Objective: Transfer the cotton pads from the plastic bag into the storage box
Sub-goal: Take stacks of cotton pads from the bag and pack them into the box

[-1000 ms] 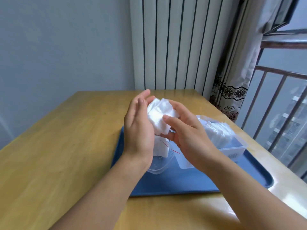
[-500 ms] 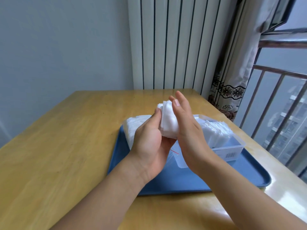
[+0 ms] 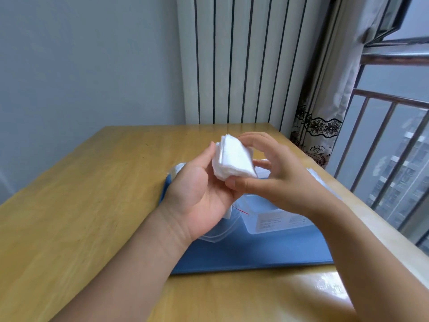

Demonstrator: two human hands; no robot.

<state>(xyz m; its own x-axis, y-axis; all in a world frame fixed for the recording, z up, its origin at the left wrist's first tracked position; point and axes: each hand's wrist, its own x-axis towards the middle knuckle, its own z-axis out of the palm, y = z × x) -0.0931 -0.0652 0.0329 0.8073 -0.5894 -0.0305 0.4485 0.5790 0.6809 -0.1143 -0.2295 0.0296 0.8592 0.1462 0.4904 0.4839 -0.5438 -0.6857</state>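
Observation:
A stack of white cotton pads (image 3: 234, 160) is held up above the tray between both hands. My left hand (image 3: 199, 194) cups the stack from the left, palm up. My right hand (image 3: 276, 180) curls round it from the right, thumb under its lower edge and fingers over the top. Below the hands lies the clear plastic bag (image 3: 218, 233) with a red line near its mouth. The clear storage box (image 3: 278, 219) with a white label stands on the tray under my right hand, with more white pads (image 3: 318, 180) showing at its far right.
A blue tray (image 3: 255, 254) carries the bag and box on a wooden table (image 3: 92, 205). A white radiator (image 3: 243, 61) stands behind the table. A curtain (image 3: 325, 101) and a window railing (image 3: 383, 135) are at the right.
Both hands have lifted and turned the stack of pads, so its flat face now tilts toward me. My right hand shifted from flat against it to curled round it.

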